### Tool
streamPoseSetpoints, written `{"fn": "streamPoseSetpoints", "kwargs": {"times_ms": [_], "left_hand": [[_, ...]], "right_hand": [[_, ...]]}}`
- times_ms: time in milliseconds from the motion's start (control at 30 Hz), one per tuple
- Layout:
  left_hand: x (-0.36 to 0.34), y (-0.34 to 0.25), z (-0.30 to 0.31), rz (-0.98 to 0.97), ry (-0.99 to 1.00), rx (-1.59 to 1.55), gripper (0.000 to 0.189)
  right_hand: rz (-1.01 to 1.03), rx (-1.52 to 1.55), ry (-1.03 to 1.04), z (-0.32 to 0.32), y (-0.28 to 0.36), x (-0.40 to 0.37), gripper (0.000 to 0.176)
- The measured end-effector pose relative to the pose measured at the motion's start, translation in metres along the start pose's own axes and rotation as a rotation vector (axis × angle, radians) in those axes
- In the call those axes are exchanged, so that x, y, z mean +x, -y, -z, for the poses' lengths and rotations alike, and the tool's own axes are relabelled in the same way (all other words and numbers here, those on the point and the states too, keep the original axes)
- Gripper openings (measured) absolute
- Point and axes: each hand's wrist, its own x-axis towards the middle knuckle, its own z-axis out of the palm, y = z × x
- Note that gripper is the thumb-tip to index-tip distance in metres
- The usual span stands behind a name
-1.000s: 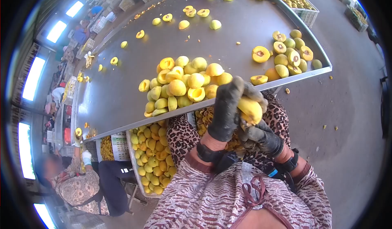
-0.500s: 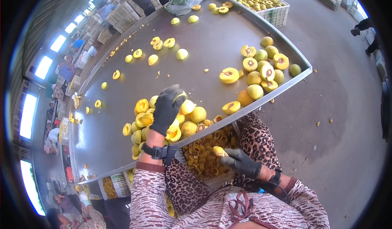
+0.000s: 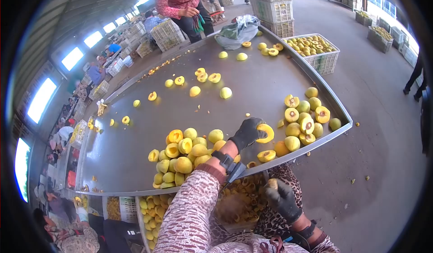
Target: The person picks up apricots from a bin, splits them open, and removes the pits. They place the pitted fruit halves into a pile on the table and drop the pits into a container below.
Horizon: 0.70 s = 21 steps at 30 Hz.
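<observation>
My left hand [image 3: 247, 134], in a dark glove, reaches over the metal table and grips a yellow peach half [image 3: 265, 133] by its edge. Just below the table's front edge is my right hand [image 3: 284, 201], gloved too, its fingers closed on a small tan-yellow piece [image 3: 272, 184] whose kind I cannot make out. Left of my left hand lies a heap of hollowed peach halves [image 3: 182, 164]. To its right sits a group of peaches [image 3: 306, 125], several cut with brown pits showing. Below the edge, a container of peach scraps [image 3: 237, 201] stands between my legs.
The metal table [image 3: 131, 163] has a raised rim and scattered peach halves. A grey plastic bag [image 3: 239, 32] lies at its far corner. Beyond stand a crate of peaches [image 3: 322, 63] and stacked crates [image 3: 270, 2]. A person in a red patterned top [image 3: 173, 0] stands behind the table.
My left hand has moved right from the heap and now holds a peach half. My right hand has shifted right and lower. The view has tilted up, showing more of the far person.
</observation>
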Motion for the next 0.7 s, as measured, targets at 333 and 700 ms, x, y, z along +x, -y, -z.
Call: {"fn": "streamPoseSetpoints", "kwargs": {"times_ms": [333, 700], "left_hand": [[-0.150, -0.089, -0.002, -0.103, -0.163, -0.723, 0.054], [-0.208, -0.071, -0.027, -0.066, -0.485, -1.480, 0.057]], "right_hand": [[-0.154, 0.570, -0.005, -0.026, 0.037, 0.034, 0.027], [0.167, -0.496, 0.113, -0.057, 0.013, 0.002, 0.020]]}}
